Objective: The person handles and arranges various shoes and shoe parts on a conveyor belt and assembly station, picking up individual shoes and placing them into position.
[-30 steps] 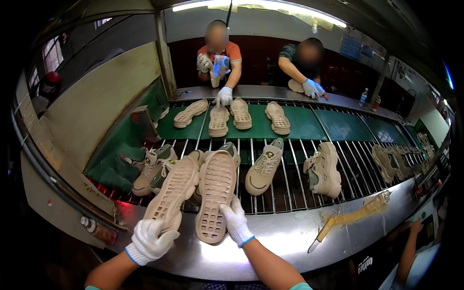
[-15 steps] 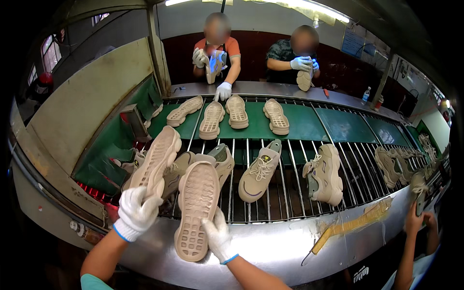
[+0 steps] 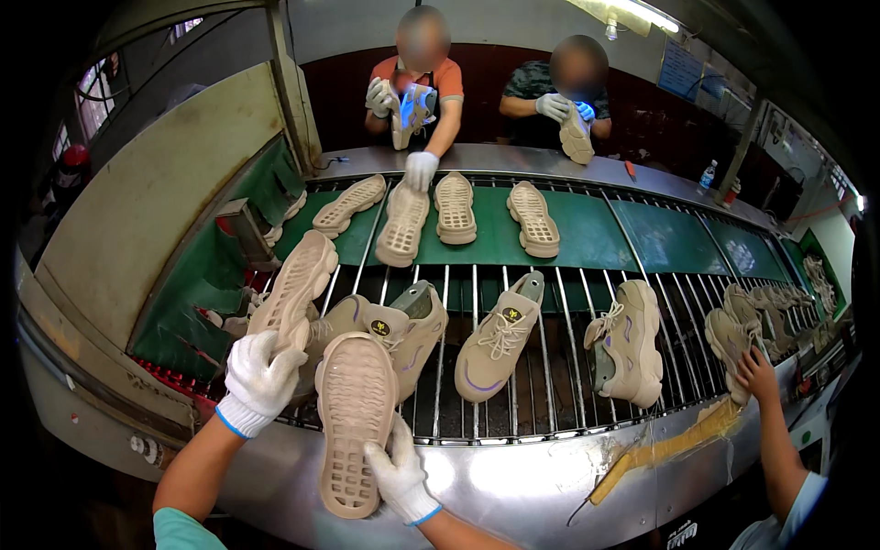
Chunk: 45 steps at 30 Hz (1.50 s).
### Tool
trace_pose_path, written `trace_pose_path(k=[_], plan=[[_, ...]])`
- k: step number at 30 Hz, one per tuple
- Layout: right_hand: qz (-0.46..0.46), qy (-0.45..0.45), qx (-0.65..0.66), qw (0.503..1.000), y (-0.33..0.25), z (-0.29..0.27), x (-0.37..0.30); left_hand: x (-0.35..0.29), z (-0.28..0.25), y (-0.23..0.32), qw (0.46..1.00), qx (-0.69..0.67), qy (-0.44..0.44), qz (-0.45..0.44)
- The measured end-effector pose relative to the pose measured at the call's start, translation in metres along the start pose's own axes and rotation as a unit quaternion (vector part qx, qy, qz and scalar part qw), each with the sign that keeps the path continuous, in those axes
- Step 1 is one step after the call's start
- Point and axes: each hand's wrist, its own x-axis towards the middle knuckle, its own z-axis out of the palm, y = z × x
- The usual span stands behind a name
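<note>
In a white knit glove, my left hand [image 3: 261, 374] is closed round the near end of a beige shoe sole [image 3: 298, 280], which tilts up and away over the rack. My right hand [image 3: 401, 472], gloved too, grips a second beige sole [image 3: 357, 412] by its right edge, in front of me over the metal ledge. That sole's ridged and gridded face is turned up. Behind the soles, a beige lace-up shoe [image 3: 420, 344] and another one, partly hidden, lie on the rods. A separate lace-up shoe [image 3: 500, 348] stands to their right.
Several soles [image 3: 456, 209] lie on the green belt [image 3: 577, 225]. One shoe [image 3: 632, 344] rests on its side on the rod rack. Two co-workers opposite handle shoes; a co-worker's hand [image 3: 759, 374] touches a shoe at right. A hooked tool [image 3: 600, 486] lies on the ledge [image 3: 513, 481].
My right hand has brought its sole slightly left and nearer me. The co-worker at right has moved a hand onto the rack's shoes. A co-worker's gloved hand opposite now covers a sole's far end.
</note>
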Motion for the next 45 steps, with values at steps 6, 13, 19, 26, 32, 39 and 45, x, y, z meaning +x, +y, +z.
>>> trace_pose_path(k=[6, 13, 19, 26, 32, 39, 45], plan=[[-0.002, -0.03, -0.006, 1.0, 0.01, 0.001, 0.009, 0.004, 0.009, -0.015, 1.0, 0.004, -0.004, -0.011], [-0.005, -0.04, -0.023, 0.999, 0.018, 0.007, 0.027, 0.001, 0.008, -0.025, 1.0, 0.006, -0.017, -0.017], [-0.006, -0.048, -0.002, 0.999, 0.025, 0.009, 0.03, -0.007, -0.001, -0.015, 1.0, 0.003, -0.013, -0.012], [-0.025, -0.018, -0.017, 0.999, 0.028, 0.013, 0.028, -0.035, -0.05, -0.001, 1.0, -0.005, -0.027, 0.008], [-0.086, 0.042, -0.101, 0.99, 0.019, 0.001, 0.022, -0.108, -0.139, 0.021, 0.999, 0.03, -0.037, 0.003], [-0.011, 0.007, -0.14, 0.99, 0.01, 0.032, -0.045, -0.253, -0.2, 0.065, 0.954, 0.027, -0.203, -0.22], [-0.001, -0.005, -0.307, 0.952, 0.028, 0.05, -0.095, -0.222, -0.202, 0.099, 0.934, -0.198, -0.083, -0.287]])
